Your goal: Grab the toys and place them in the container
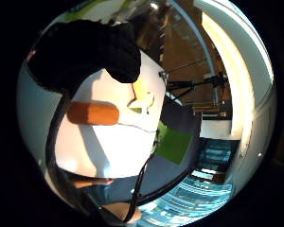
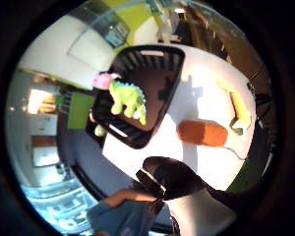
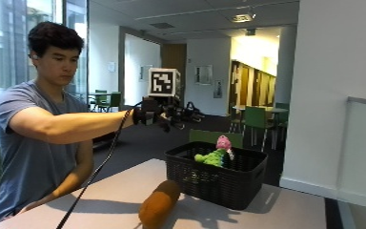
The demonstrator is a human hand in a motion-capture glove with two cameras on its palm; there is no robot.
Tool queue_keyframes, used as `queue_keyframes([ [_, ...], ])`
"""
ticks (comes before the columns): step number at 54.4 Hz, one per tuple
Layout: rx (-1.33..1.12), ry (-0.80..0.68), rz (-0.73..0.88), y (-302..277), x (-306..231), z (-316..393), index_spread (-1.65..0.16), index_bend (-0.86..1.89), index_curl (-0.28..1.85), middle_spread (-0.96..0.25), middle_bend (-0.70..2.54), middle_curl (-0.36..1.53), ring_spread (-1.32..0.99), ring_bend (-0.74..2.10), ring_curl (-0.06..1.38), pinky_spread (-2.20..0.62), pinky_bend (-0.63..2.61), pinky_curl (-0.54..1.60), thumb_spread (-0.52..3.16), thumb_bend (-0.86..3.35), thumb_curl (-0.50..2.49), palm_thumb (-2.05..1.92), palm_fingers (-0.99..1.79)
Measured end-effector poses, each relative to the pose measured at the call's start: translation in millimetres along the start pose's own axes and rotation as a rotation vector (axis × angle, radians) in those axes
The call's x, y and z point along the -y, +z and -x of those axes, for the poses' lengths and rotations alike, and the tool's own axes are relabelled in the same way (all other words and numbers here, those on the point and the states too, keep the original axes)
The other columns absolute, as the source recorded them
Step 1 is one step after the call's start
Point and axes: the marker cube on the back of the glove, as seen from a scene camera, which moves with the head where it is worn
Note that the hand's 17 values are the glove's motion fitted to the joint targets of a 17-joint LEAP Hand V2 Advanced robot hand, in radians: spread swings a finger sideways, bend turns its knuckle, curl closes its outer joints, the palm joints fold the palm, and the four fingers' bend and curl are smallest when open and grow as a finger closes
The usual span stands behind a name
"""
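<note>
Toy, orange, oblong (image 3: 159,204): lies near on the white table (image 3: 100,200), awaiting pickup. Beyond it, black basket (image 3: 218,179) (the container) holds a green dinosaur toy (image 3: 213,156). Above, gloved right hand (image 3: 154,113) held high, apparently empty; finger state cannot be told.

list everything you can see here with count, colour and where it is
basket: 1, black, slatted, on the table's far end
dinosaur toy: 1, green with pink head, at the basket's top, in the air or on its rim, cannot tell
bread-shaped toy: 1, orange-brown, lying on the table beside the basket
yellow toy: 1, yellow, on the table beyond the bread-shaped toy, seen only in the palm views
table: 1, white
chairs: several, green, in the room behind
right hand: 1, black glove, raised above the table, near the basket, holding nothing
</note>
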Motion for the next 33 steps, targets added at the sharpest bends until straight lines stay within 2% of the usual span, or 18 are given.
queue_keyframes([
  [6, 0.037, -0.024, 0.065, 29.7, -8.8, -13.6, -0.29, 0.06, 0.15, -0.06, 0.14, 0.41, 0.0, 0.39, 0.26, 0.06, 1.3, 0.35, 0.93, -0.04, 0.32, -0.02, -0.24],
  [10, 0.069, -0.219, 0.102, 54.1, -20.0, -19.6, -0.29, 0.05, 0.14, -0.06, 0.14, 0.39, 0.0, 0.37, 0.25, 0.06, 1.31, 0.35, 0.93, -0.04, 0.32, -0.02, -0.25],
  [12, 0.059, -0.265, 0.127, 69.6, -23.4, -24.7, -0.29, 0.05, 0.13, -0.06, 0.14, 0.38, 0.0, 0.37, 0.26, 0.06, 1.31, 0.35, 0.93, -0.04, 0.32, -0.02, -0.26],
  [16, 0.011, -0.054, 0.165, 99.7, -18.6, -32.6, -0.28, 0.03, 0.12, -0.05, 0.14, 0.36, 0.0, 0.35, 0.26, 0.06, 1.31, 0.35, 0.92, -0.03, 0.32, 0.0, -0.27],
  [18, 0.004, -0.009, 0.177, 113.6, -18.9, -34.6, -0.28, 0.03, 0.11, -0.05, 0.14, 0.35, 0.0, 0.35, 0.26, 0.06, 1.31, 0.35, 0.92, -0.03, 0.32, 0.0, -0.28],
  [33, 0.011, -0.05, 0.262, 199.5, -31.0, -37.6, -0.27, 0.02, 0.08, -0.04, 0.14, 0.31, 0.0, 0.31, 0.27, 0.07, 1.29, 0.34, 0.9, -0.03, 0.33, 0.01, -0.29],
])
